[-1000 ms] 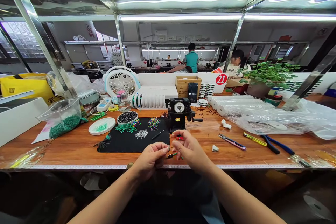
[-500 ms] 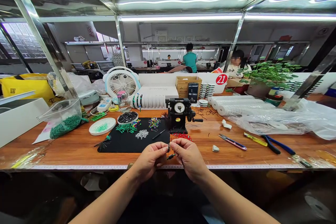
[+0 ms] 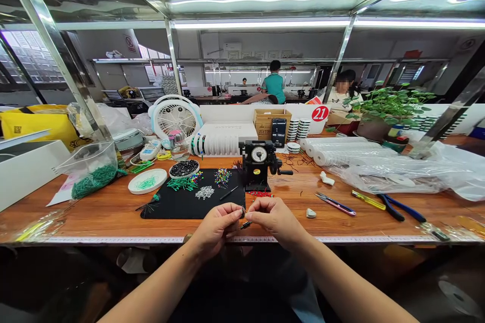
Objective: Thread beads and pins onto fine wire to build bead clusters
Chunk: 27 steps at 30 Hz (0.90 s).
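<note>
Just over the front edge of the table, my left hand (image 3: 222,224) pinches a thin dark strand between thumb and forefinger. My right hand (image 3: 271,217) is closed beside it, thumb and forefinger pressed together on the strand's other side. A short dark, green-tinged cylindrical piece (image 3: 246,224) shows below the fingertips, between the hands; what supports it is hidden. Behind the hands lies a black mat (image 3: 166,207) with a dark pen-like tool (image 3: 229,193), silvery bits (image 3: 205,192), coloured beads (image 3: 223,177) and green sticks (image 3: 182,184).
A black hand-cranked counter machine (image 3: 259,164) stands behind my hands, red pieces (image 3: 260,194) at its base. To the right lie a craft knife (image 3: 335,204), a yellow cutter (image 3: 369,201) and pliers (image 3: 401,208). A white dish (image 3: 147,189) and a bag of green pieces (image 3: 94,179) sit left.
My right hand has turned and shifted slightly, its fingertips rising a little off the strand's lower part. My left hand stays nearly still.
</note>
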Available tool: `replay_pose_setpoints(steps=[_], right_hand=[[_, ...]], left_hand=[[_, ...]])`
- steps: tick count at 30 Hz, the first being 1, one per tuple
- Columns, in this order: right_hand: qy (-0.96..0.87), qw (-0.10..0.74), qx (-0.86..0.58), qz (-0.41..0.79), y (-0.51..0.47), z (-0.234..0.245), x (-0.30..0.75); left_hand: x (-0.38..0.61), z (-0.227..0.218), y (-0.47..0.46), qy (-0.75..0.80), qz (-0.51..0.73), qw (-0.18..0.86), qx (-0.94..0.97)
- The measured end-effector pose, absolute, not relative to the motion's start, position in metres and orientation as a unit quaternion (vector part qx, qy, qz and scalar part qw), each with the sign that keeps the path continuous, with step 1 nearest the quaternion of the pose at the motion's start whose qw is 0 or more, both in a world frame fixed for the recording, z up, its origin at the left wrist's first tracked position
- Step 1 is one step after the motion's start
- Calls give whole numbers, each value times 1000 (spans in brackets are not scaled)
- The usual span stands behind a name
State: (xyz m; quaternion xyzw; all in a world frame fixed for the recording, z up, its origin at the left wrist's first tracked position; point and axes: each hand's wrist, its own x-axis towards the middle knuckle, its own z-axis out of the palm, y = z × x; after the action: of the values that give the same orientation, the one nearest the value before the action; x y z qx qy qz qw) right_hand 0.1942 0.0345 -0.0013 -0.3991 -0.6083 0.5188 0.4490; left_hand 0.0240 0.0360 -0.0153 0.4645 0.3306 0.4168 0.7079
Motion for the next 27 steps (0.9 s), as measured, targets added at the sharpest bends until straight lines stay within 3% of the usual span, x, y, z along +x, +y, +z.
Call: replay_pose_setpoints(steps=[18, 22, 27], right_hand=[[-538, 414, -395, 619, 34, 1, 194], [-615, 365, -412, 565, 40, 4, 202], [-754, 297, -441, 385, 41, 11, 207]], left_hand=[[24, -13, 34, 353, 400, 694, 484], [24, -14, 33, 364, 393, 682, 498], [27, -17, 34, 379, 385, 661, 520]])
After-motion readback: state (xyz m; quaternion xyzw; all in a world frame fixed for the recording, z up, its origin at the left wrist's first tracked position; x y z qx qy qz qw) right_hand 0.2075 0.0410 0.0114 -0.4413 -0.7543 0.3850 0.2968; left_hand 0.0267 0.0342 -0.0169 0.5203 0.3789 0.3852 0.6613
